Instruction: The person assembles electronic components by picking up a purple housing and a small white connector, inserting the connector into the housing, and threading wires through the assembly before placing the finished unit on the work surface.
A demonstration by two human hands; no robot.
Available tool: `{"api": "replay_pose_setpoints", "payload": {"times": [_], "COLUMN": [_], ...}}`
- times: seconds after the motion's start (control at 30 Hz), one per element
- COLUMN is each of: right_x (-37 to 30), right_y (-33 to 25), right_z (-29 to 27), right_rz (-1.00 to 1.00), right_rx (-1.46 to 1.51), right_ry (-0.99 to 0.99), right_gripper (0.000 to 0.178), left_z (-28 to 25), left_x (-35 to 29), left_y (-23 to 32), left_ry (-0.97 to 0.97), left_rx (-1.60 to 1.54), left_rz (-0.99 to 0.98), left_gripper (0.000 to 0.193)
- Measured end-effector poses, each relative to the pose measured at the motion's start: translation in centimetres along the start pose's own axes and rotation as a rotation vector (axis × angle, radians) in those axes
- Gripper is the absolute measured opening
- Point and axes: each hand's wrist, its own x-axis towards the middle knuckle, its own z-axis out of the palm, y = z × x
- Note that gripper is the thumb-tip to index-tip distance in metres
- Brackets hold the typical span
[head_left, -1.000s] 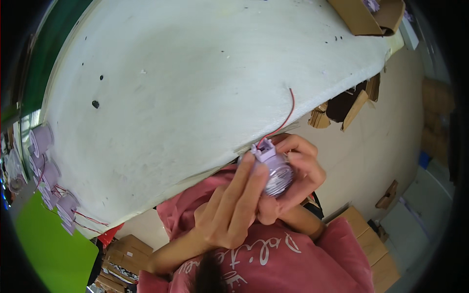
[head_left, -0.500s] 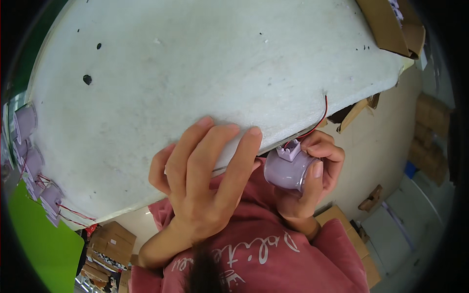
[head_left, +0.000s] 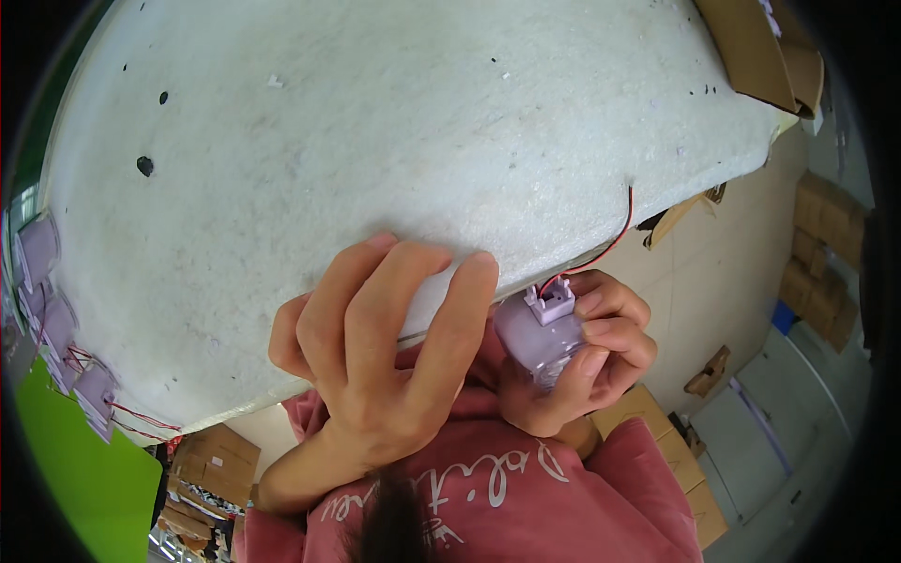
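My right hand (head_left: 601, 361) grips a small lilac plastic housing (head_left: 537, 330) just off the table's near edge, its fingers wrapped round the right side. A squarish bracket with upright prongs stands on top of the housing, and its lower part looks clear and shiny. From the bracket a thin red-and-black wire (head_left: 615, 241) curves up onto the white-covered table (head_left: 375, 141). My left hand (head_left: 375, 347) rests on the near edge of that table, fingers spread and bent with their tips on the surface. Its thumb is mostly hidden, and I see nothing held in it.
Several lilac housings (head_left: 58, 324) with red wires line the table's left edge. An open cardboard box (head_left: 751, 56) sits at the far right corner. Cardboard boxes (head_left: 218, 460) stand below on the left, with more cartons (head_left: 821, 281) by the right wall. Dark specks dot the table cover.
My right hand has tipped the housing, so its bracket opening shows more and its clear end points lower. My left hand has shifted slightly left along the edge.
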Motion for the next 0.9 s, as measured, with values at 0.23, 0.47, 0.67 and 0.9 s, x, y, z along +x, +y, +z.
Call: {"api": "replay_pose_setpoints", "payload": {"times": [0.23,0.47,0.67,0.9], "right_x": [0.3,0.9,0.7,1.4], "right_y": [0.3,0.7,0.2,0.5], "right_z": [-0.1,0.5,0.2,0.9], "right_rz": [-0.046,-0.217,-0.201,-0.18], "right_rx": [-0.054,-0.243,-0.216,-0.089], "right_ry": [-0.036,-0.053,-0.04,-0.017], "right_gripper": [0.015,0.015,0.017,0.018], "left_z": [-0.2,0.2,0.5,0.2], "left_x": [0.3,1.3,1.9,1.7], "left_y": [0.2,-0.1,-0.2,0.2], "left_ry": [0.002,-0.272,-0.199,-0.19], "left_rx": [-0.022,0.076,0.057,0.081], "left_rz": [-0.035,0.051,0.059,0.083], "left_gripper": [0.057,0.067,0.031,0.031]}}
